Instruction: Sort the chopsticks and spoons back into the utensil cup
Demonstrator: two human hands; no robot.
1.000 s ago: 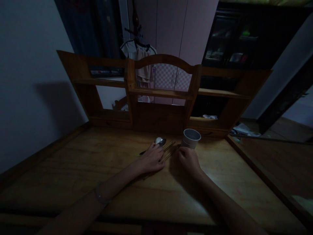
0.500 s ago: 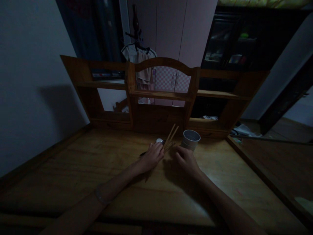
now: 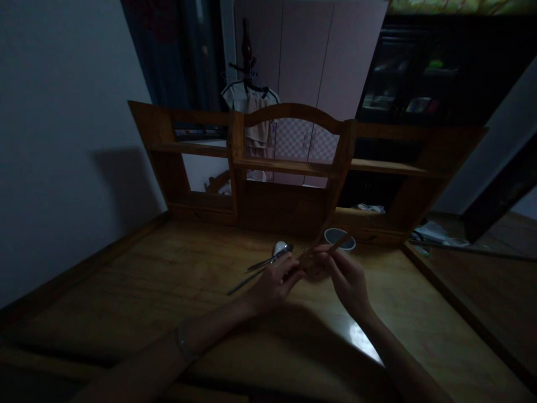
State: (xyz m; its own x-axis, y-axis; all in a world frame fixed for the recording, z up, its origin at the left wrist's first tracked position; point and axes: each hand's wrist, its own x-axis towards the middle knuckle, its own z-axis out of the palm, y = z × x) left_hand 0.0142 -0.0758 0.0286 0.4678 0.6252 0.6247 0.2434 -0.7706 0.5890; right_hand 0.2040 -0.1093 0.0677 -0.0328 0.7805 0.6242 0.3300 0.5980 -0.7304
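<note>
**Wooden chopstick (image 3: 339, 243) in a pinch, just in front of the gray cup (image 3: 332, 235)**

Holds left hand (image 3: 277, 280) and right hand (image 3: 346, 274) close together, low over the wooden desk (image 3: 201, 257); cannot tell, through the blur, contact from a slight gap at the fingertips. Pinches the wooden chopstick between thumb and fingers on the right, slanting up and rightward across the mouth of the gray cup in this view. Curls the left fingers just beside a few thin pale sticks (image 3: 299, 253); cannot tell a firm grip from a light touch there. Between both hands, a smeared brown streak (image 3: 309, 259), probably more sticks, too blurred to count. Beyond the left hand, a metal spoon (image 3: 288, 248) against a white rounded piece (image 3: 278, 245), plus a long gray handle (image 3: 245, 284) slanting toward the near left.

Seems, by this pose, midway through gathering sticks or passing one across; hard to settle between these two. Calls next, in judgement, for a steady pinch on the wooden chopstick, some clearance between left and right fingers, and care around the rim of the gray cup to avoid a knock. Also worth lining up the sticks, with such thin lengths likely to roll or splay.
</note>
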